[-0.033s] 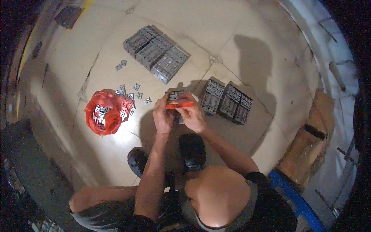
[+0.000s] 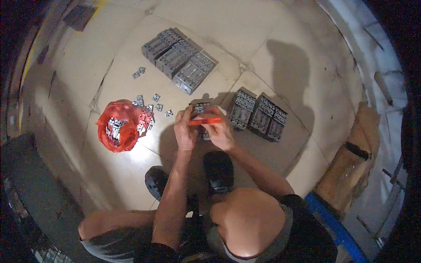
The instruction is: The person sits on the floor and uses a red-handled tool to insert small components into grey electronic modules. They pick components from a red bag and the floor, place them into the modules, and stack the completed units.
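Observation:
My right hand (image 2: 220, 135) is closed around a flat orange bar-shaped object (image 2: 206, 121), lying crosswise between my hands; its exact kind does not show. At the bar's left end is my left hand (image 2: 185, 131), its fingers curled; what they grip is hidden. Partly covered by both hands, a grey ribbed block (image 2: 202, 107) sits just beyond the bar. To the left stands an open red plastic bag (image 2: 102, 133) holding small grey-white pieces (image 2: 116, 127). Several loose pieces (image 2: 156, 97) are scattered on the floor beside it.
Similar grey blocks stand in a far row (image 2: 177, 61) and a right-hand group (image 2: 263, 115) on the tiled floor (image 2: 245, 30). A torn cardboard piece (image 2: 340, 175) and a blue bar (image 2: 337, 228) lie at the right. My black shoes (image 2: 218, 172) are close below my hands.
The orange bar has turned slightly and now looks flatter between my hands. The floor items have shifted only slightly in the picture.

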`<state>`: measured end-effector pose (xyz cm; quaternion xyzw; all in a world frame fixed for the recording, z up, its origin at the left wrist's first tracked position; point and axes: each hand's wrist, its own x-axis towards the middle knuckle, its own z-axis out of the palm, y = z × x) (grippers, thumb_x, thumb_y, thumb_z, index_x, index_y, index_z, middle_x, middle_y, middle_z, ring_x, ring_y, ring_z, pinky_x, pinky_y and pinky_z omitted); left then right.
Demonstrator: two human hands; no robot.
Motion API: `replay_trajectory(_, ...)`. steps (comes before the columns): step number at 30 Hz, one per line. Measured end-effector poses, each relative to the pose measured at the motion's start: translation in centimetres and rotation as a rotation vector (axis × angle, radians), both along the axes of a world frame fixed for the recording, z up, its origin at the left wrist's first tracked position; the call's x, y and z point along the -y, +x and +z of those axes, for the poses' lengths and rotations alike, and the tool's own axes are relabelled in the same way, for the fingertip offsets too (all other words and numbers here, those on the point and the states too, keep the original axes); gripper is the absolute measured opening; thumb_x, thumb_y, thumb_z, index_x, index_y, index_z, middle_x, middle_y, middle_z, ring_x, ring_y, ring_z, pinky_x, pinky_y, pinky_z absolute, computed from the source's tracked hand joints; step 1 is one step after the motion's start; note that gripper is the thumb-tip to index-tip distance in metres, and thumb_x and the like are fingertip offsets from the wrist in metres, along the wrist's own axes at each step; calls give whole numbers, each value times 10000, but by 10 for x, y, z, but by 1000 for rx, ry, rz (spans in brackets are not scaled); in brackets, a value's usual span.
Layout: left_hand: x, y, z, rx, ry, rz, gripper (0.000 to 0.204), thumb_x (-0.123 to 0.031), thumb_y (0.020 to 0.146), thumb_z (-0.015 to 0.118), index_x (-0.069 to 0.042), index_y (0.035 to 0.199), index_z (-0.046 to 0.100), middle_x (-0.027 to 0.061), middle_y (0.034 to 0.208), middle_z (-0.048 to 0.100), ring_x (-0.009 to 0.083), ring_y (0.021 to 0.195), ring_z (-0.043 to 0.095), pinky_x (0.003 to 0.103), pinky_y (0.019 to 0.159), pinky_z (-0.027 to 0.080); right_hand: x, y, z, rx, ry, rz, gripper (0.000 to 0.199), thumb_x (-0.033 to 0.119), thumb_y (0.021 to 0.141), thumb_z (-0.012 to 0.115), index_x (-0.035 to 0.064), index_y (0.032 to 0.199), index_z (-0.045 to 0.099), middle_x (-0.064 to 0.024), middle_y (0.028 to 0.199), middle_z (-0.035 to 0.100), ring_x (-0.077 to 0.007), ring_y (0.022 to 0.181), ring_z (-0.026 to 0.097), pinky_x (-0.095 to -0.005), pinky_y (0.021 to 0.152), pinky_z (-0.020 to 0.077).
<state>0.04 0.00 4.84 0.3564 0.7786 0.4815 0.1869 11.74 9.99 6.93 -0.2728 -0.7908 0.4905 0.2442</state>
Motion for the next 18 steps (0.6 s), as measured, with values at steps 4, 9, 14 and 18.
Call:
replay_trajectory(4,0,-5,-6,-45,-3,2,607,75,720,666,-40,1315,658,154,1044,650,352,997,634,412,870,530,2,-1,1,-52,-77,-3,192,26,864,780,29,1054,753,-108,1007,710,-229,951,685,-336,820,553)
replay_trajectory(9,-1,-4,-10,-129,32,-16,621,30,682,743,-116,1283,699,136,1065,650,341,1018,622,410,903,515,7,-17,0,-4,-339,-231,179,0,828,804,10,997,747,-82,927,744,-176,858,700,-308,822,555)
replay_trajectory(14,0,-7,-8,-68,-98,-33,419,-14,774,699,-74,1189,713,167,1115,666,367,1033,639,431,866,541,-3,-10,0,86,-54,-61,162,-18,835,774,12,992,745,-103,942,759,-244,917,725,-339,820,568)
replay_trajectory(18,0,-6,-9,-150,-115,-27,541,-26,710,752,-123,1240,716,128,1110,643,340,1033,617,420,875,522,7,1,5,-85,69,-7,190,-4,829,787,14,1013,746,-124,979,757,-325,972,720,-377,846,576)
